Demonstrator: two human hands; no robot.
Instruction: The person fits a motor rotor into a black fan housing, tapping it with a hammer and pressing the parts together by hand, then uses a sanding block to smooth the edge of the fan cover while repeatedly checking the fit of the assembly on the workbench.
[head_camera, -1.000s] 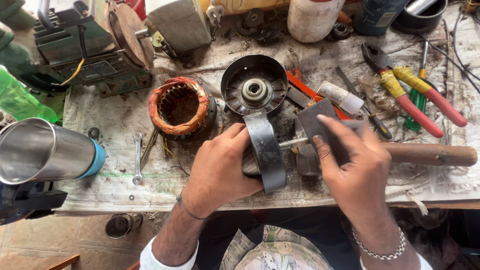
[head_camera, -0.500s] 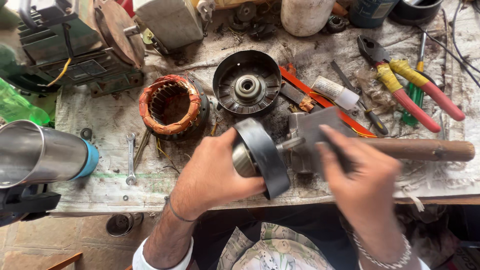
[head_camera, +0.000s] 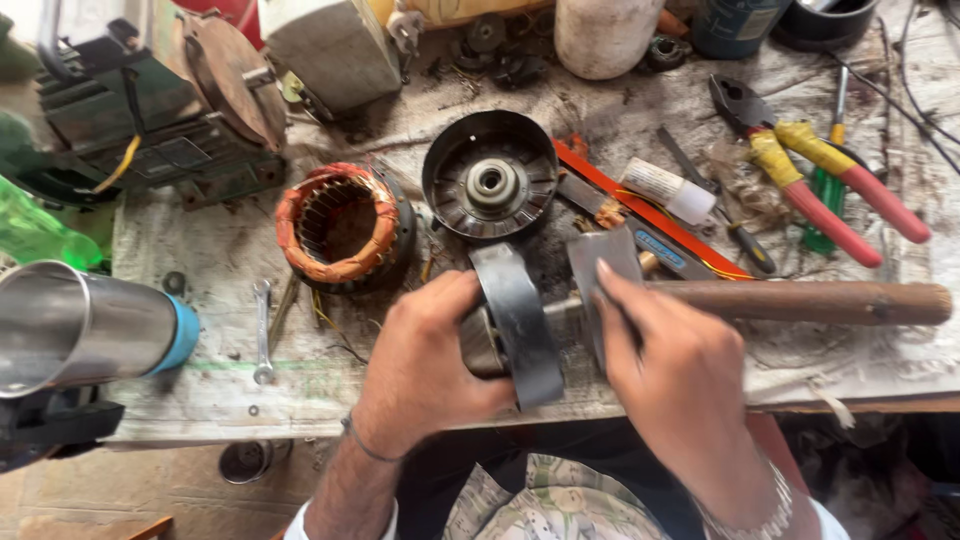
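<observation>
Cluttered workbench — motor part in hands

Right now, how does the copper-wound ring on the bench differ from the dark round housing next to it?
The copper-wound ring is orange-red with an open, hollow middle; the dark round housing is black with a grey metal hub at its centre. The ring sits left of the housing, beyond the left hand, while the housing lies straight beyond the grey band that this hand grips. Both are round, lie flat and go untouched.
</observation>
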